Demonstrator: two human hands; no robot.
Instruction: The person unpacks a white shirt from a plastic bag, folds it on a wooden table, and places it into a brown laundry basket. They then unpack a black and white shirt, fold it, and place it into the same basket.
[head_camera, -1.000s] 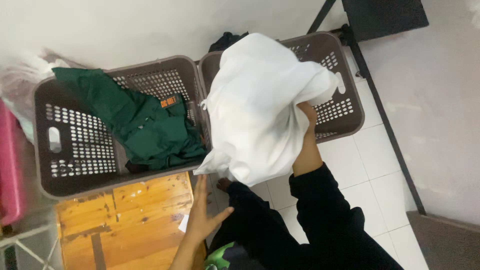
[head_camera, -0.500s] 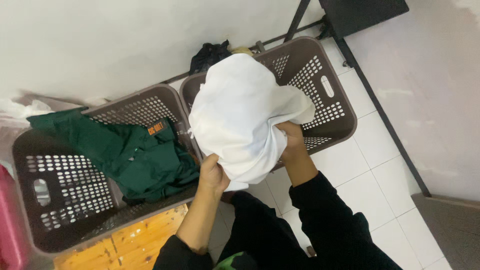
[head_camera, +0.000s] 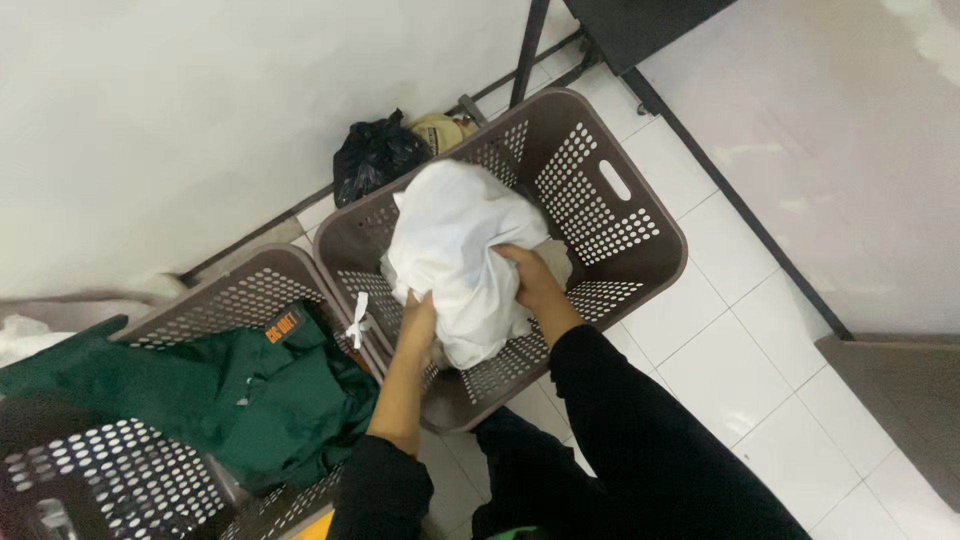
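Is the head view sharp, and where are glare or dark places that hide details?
Head view: mostly sharp, slightly soft on the white cloth, whose folds wash out in bright light; left hand and right hand are clear; mild glare on the floor tiles; the black bag and black sleeves are too dark for detail; the green garment looks evenly lit.

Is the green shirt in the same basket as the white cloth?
No, the green shirt lies in the left basket, the white cloth in the right basket.
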